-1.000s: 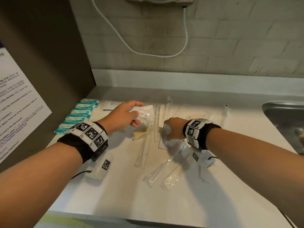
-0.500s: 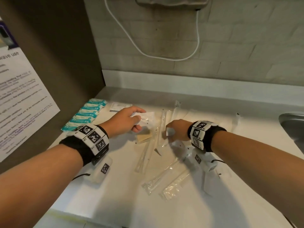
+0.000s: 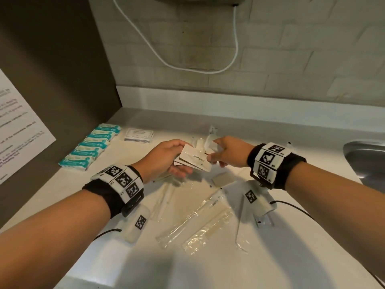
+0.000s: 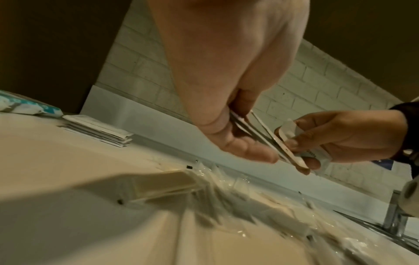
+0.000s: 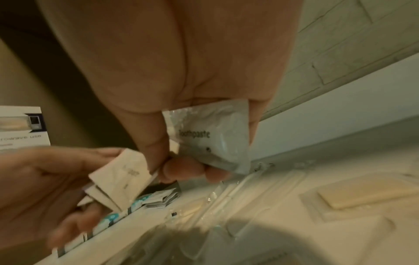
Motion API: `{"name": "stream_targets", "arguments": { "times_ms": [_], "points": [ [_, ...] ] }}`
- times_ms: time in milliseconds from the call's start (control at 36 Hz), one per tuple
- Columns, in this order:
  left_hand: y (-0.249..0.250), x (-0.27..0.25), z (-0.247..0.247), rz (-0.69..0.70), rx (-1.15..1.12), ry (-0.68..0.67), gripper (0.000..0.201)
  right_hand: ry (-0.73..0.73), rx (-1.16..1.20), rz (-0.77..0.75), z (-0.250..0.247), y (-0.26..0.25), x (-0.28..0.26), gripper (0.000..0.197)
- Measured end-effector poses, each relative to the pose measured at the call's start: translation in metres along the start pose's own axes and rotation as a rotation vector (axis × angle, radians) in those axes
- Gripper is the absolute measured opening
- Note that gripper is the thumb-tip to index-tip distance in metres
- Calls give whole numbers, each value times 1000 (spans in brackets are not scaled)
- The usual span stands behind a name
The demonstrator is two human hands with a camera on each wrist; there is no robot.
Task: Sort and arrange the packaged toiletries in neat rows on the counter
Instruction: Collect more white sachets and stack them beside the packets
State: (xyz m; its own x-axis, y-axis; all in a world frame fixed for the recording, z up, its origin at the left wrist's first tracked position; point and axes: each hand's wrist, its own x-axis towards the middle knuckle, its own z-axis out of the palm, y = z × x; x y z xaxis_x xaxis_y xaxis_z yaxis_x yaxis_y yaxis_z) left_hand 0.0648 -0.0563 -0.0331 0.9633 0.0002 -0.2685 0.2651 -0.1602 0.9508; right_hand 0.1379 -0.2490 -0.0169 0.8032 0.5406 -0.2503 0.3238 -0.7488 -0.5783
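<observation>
Above the middle of the counter (image 3: 270, 257) my left hand (image 3: 179, 158) grips a small stack of white toothpaste sachets (image 3: 193, 161) between thumb and fingers. My right hand (image 3: 214, 159) meets it from the right and pinches the stack's top sachet at its right end. The right wrist view shows another toothpaste sachet (image 5: 215, 138) tucked under the right hand's curled fingers (image 5: 192, 166). In the left wrist view the stack (image 4: 256, 132) shows edge-on. Clear-wrapped toothbrushes (image 3: 187, 222) and a flat beige packet (image 3: 221, 178) lie loose below the hands.
A row of teal tissue packs (image 3: 91, 147) runs along the left wall, with a pile of white sachets (image 3: 138, 134) beside it. A steel sink (image 3: 366, 157) is at the right. A white cable (image 3: 235, 49) hangs on the brick wall, and a poster (image 3: 18, 132) is on the left.
Both hands have risen off the counter and come together. My right hand has picked a sachet out of the pile and brought it to the stack in my left hand.
</observation>
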Motion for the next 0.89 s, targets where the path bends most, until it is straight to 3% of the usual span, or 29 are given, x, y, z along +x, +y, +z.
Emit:
{"name": "stream_targets", "arguments": {
  "times_ms": [83, 194, 306, 444, 667, 889],
  "points": [
    [4, 0, 12, 7, -48, -7, 27, -30, -11, -11, 2, 9, -4, 25],
    [5, 1, 27, 11, 87, -39, 24, -40, -43, -65, 2, 11, -10, 16],
    [0, 7, 34, 36, 155, -29, 12, 18, -95, -119, 0, 18, -12, 40],
    [-5, 11, 38, 51, 158, 10, 13, 72, -250, -229, -6, 33, -24, 22],
    [-2, 17, 45, 104, 153, 54, 18, 154, -294, -396, -17, 47, -38, 60],
    [0, 26, 59, 118, 204, 30, 17, 45, 2, -305, -23, 62, -37, 51]
  ]
}}
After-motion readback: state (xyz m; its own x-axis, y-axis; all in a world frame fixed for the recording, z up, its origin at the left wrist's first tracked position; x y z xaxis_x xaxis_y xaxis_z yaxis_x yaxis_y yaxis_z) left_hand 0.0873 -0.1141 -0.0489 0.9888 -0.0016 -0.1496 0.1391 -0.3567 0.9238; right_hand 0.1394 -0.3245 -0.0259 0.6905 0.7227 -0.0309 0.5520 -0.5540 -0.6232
